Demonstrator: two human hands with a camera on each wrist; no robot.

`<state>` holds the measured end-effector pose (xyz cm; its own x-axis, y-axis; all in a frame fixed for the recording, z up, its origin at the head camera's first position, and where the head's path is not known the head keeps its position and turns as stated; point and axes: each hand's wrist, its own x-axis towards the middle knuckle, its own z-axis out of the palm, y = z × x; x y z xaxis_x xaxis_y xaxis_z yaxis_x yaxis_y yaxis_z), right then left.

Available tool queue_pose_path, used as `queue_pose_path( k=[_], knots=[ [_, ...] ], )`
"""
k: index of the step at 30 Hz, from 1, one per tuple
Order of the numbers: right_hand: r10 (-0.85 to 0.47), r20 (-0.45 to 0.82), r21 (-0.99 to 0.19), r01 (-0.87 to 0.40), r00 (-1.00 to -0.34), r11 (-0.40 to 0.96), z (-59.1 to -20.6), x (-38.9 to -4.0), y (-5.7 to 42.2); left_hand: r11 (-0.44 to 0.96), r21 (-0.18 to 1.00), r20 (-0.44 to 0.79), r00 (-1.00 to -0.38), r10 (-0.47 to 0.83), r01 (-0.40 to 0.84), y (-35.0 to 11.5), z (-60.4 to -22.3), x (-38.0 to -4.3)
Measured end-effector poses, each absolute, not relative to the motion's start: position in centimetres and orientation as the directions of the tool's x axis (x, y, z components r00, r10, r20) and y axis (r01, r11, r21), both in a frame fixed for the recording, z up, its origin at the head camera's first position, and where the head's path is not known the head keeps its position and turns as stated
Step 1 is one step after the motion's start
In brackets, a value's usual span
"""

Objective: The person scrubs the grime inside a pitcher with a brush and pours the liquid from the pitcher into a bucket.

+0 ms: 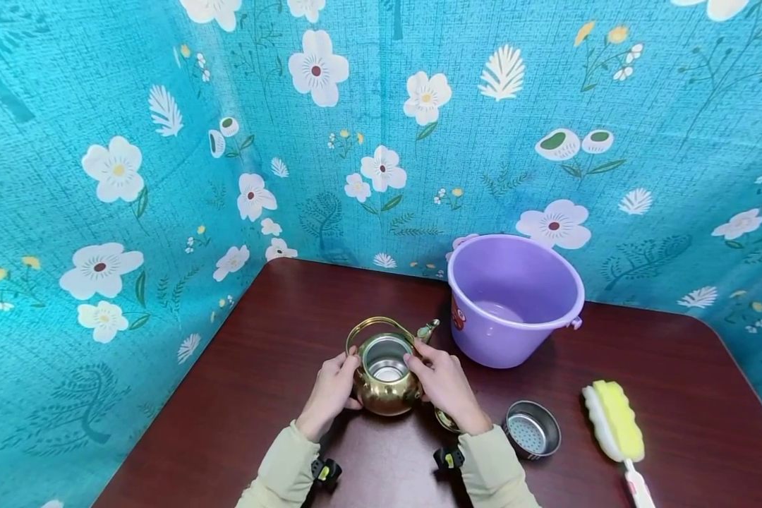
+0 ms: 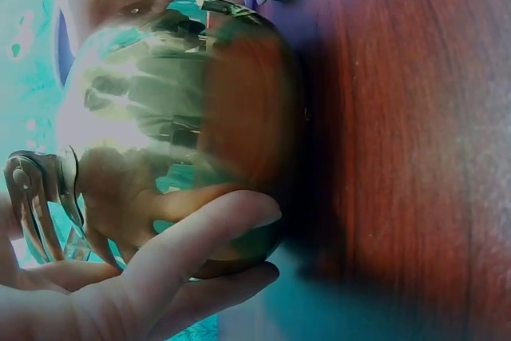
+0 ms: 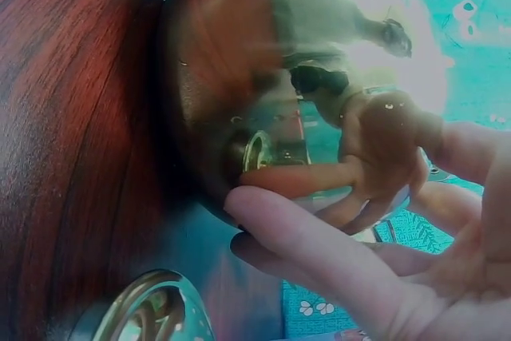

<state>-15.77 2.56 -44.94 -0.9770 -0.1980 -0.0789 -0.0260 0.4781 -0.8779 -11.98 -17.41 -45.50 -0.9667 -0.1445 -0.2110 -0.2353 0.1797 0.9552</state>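
Note:
A shiny gold teapot (image 1: 387,401) without its lid stands upright between my hands, its steel inside showing. My left hand (image 1: 330,389) grips the left side, thumb near the rim and fingers curved round the belly (image 2: 180,117). On the other side my right hand (image 1: 446,384) grips the body near the spout (image 1: 428,329), thumb at the rim. The arched handle (image 1: 376,320) leans toward the back. Partly hidden beneath the right wrist lies a round gold lid (image 1: 447,422), also visible in the right wrist view. Whether the teapot's base touches the table is unclear.
A purple bucket (image 1: 502,346) stands at the back right of the dark wooden table (image 1: 228,402). Right of my right wrist sits a metal strainer cup (image 1: 533,430) with a perforated bottom. Farther right lies a yellow and white sponge brush (image 1: 616,423). Blue floral cloth (image 1: 355,127) hangs behind.

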Motion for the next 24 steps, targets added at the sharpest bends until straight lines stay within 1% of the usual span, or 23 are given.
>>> queue_pose_path(
  k=[6,13,24],
  knots=[
    [-0.203,-0.069,-0.875,-0.039,-0.977,0.482,-44.6,-15.8,2.6,0.175,0.957,-0.207,-0.968,-0.144,-0.231,-17.5,-45.0,-11.9],
    [-0.226,-0.071,-0.89,-0.041,-0.972,0.455,-43.9,-15.7,2.5,0.147,0.963,-0.211,-0.972,-0.107,-0.225,-17.9,-44.2,-11.9],
    [-0.248,-0.054,-0.893,-0.064,-0.967,0.445,-42.4,-15.0,2.5,0.145,0.967,-0.196,-0.976,-0.093,-0.208,-18.5,-42.2,-11.1]
  ],
)
